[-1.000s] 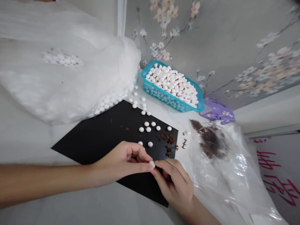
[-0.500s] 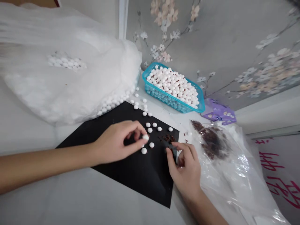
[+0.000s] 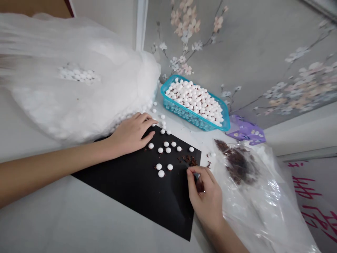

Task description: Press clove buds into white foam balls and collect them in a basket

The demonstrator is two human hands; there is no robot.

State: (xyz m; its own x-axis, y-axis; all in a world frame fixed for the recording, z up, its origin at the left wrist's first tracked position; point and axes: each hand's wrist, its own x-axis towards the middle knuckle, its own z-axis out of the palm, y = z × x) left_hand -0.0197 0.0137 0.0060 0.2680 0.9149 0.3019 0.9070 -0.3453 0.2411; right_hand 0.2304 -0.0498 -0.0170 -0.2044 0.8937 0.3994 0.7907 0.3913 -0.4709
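Left hand (image 3: 130, 133) flat, open, empty, resting on edge of black card sheet (image 3: 137, 203), near white round beads (image 3: 164, 149). Right hand (image 3: 204, 193) curled narrow beside reddish-brown flakes (image 3: 191, 161); any held piece unclear. Teal plastic basket (image 3: 195, 105) heaped with beads; clear plastic bag (image 3: 237, 163) holding more flakes.

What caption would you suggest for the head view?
Left hand, right hand at a black sheet with white beads, beside a blue basket.

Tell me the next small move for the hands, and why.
Probably the left hand should pick up the nearest white bead from the black board: it lies right beside that open hand, while the right hand is working at the reddish-brown bits.
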